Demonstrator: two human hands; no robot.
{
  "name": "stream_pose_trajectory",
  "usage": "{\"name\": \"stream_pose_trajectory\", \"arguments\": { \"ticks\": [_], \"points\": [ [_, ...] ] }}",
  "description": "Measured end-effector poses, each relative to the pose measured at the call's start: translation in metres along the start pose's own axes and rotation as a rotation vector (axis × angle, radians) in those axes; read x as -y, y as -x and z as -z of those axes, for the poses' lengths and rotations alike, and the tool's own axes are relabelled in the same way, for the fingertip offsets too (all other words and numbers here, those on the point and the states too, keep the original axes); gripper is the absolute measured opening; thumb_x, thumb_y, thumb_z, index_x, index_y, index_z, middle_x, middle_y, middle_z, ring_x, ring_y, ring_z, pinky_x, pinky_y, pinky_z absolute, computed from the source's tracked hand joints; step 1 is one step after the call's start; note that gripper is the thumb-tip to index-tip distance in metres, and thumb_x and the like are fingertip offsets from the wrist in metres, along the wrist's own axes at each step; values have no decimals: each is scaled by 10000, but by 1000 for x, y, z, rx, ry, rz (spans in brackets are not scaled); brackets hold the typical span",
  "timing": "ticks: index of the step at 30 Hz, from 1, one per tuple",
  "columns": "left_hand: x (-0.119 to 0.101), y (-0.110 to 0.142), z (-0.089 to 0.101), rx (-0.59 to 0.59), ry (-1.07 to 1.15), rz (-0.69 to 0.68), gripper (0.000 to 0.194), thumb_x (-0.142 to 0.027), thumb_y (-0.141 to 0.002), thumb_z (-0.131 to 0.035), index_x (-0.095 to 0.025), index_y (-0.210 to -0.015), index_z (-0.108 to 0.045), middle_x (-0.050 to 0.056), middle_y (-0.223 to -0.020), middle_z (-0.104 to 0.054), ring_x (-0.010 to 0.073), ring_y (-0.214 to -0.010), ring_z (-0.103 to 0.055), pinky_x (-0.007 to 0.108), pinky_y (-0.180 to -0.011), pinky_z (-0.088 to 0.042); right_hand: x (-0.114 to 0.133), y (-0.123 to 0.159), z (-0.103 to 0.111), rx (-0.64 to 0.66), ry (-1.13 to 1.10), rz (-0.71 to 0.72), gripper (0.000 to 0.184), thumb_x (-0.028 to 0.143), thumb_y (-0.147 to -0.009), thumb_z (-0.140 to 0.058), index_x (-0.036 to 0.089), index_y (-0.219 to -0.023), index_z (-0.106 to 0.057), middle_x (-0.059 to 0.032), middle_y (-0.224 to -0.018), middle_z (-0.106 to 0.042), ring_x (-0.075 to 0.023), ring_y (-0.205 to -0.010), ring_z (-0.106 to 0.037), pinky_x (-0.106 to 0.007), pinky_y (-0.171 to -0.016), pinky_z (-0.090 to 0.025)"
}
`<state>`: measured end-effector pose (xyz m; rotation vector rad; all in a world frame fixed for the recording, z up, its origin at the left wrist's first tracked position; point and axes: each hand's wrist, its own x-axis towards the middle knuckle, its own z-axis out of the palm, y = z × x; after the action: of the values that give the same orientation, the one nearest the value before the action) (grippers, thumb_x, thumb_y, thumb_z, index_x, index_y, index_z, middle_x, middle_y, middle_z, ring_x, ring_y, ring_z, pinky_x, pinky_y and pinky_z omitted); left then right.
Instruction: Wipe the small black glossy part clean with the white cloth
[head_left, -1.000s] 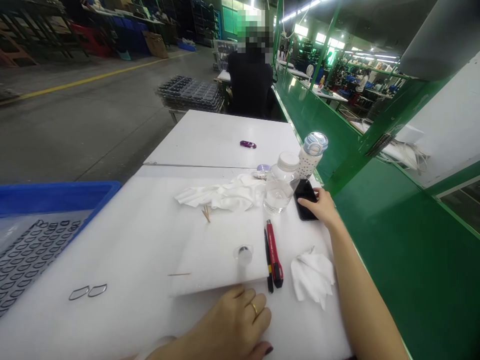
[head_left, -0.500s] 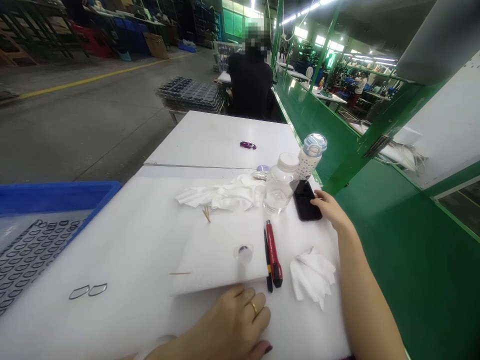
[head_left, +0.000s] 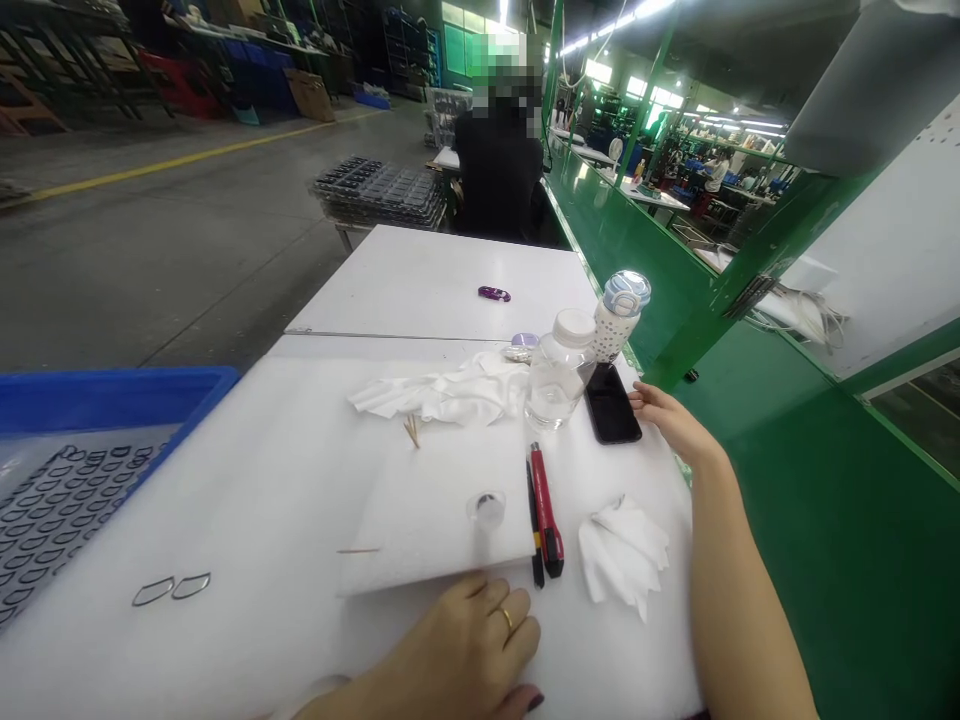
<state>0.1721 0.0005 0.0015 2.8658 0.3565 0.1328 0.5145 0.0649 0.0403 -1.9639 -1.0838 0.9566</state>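
My right hand [head_left: 670, 420] lies at the right edge of the white table [head_left: 262, 480], fingers loosely apart, just touching the side of a black phone [head_left: 612, 404]. My left hand [head_left: 469, 650] rests near the front edge with curled fingers, a ring on one, at the edge of a white foam sheet [head_left: 442, 500]. Nothing shows inside it. A red utility knife [head_left: 547, 509] and a black pen [head_left: 534, 525] lie between my hands. A small clear cap [head_left: 487, 506] sits on the sheet.
A clear bottle [head_left: 556, 371] and a dotted bottle [head_left: 619, 314] stand by the phone. White cloths [head_left: 450, 392] [head_left: 624, 552], toothpicks [head_left: 412, 429], two small frames [head_left: 171, 588], a blue bin [head_left: 90, 400] of parts. A person in black [head_left: 499, 165] sits ahead. Green rail at right.
My right hand slid off the phone's face to its right side and drew back slightly. The left hand stayed put.
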Motion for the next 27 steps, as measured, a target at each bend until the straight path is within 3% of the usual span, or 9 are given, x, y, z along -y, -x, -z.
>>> {"name": "stream_pose_trajectory", "arguments": {
  "ticks": [4, 9, 17, 27],
  "points": [
    [1, -1, 0, -24, -12, 0, 233, -358, -848, -700, -203, -869, -528, 17, -877, -652, 207, -736, -593, 342, -696, -474, -1, 7, 12, 83, 11, 17, 908, 206, -691, -621, 201, -1537, -290, -136, -1390, -518, -263, -1239, -543, -368, -988, -502],
    [1, 0, 1, -13, -4, -10, 227, -355, -851, -694, -203, -867, -526, 13, -867, -649, 206, -737, -594, 342, -709, -484, 3, 5, 5, -10, -7, 8, 693, 246, -785, -545, 184, -1466, -438, -123, -1344, -566, -240, -1216, -563, -367, -1059, -443],
    [0, -1, 3, -18, -42, -19, 239, -400, -877, -662, -197, -876, -536, 29, -888, -658, 212, -748, -605, 348, -718, -487, 7, 3, -8, -140, 233, 131, 456, 271, -821, -496, 261, -1235, -686, -64, -1252, -639, -227, -1056, -612, -379, -966, -476],
    [1, -1, -1, -5, -56, -3, 239, -418, -883, -655, -203, -883, -550, 29, -896, -667, 225, -765, -616, 364, -717, -510, 6, -6, -15, -160, 450, 183, 491, 246, -871, -415, 216, -1290, -670, -81, -1140, -616, -220, -998, -605, -355, -981, -452]
  ]
}}
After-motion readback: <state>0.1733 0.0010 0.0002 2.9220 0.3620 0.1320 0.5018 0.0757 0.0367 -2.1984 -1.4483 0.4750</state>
